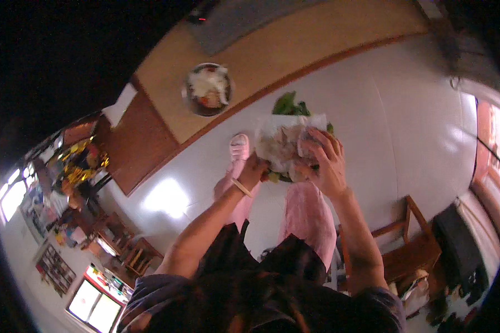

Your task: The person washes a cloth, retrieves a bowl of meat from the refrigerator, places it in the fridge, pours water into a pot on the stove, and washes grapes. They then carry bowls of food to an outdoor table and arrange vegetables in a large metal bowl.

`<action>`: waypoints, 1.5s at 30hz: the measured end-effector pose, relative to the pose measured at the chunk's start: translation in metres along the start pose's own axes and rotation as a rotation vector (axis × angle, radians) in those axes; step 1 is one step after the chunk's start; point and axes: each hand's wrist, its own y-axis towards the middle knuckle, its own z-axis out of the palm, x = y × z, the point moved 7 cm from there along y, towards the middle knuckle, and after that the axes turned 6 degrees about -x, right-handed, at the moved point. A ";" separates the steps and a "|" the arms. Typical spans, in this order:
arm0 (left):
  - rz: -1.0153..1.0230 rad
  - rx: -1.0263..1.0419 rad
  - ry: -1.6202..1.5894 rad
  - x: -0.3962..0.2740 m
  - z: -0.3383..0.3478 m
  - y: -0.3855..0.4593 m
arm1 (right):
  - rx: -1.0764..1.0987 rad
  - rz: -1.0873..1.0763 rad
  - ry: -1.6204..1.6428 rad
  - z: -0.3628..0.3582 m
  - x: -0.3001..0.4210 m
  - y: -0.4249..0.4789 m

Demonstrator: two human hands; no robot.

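Both my hands hold a translucent plastic bag (277,137) in front of my knees, over the tiled floor. Green leaves (289,104) stick out past its far edge, and more green shows along its near edge. My left hand (254,170), with a light band at the wrist, grips the bag's near left side. My right hand (327,164) lies over its right side, fingers bent onto the plastic. What else the bag contains is too blurred to tell. Beyond my left hand, a round metal bowl (186,92) with white and orange food stands on a tan surface.
The tan surface (266,66) has a dark red-brown edge curving across the far side. A wooden chair (412,249) stands at my right, near a bag. Wooden furniture (141,256) and gold tinsel decorations (81,162) are at the left. My foot in a pink sandal (239,145) is on the floor.
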 end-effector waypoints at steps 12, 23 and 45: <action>0.085 -0.102 -0.184 -0.052 -0.085 -0.122 | -0.231 0.451 0.644 -0.005 0.038 0.086; 0.129 -0.252 -0.219 -0.129 -0.182 -0.202 | 0.069 0.441 -0.035 0.171 -0.024 0.151; 0.619 0.088 0.485 -0.287 0.140 -0.344 | -0.566 0.824 0.019 -0.526 0.072 -0.274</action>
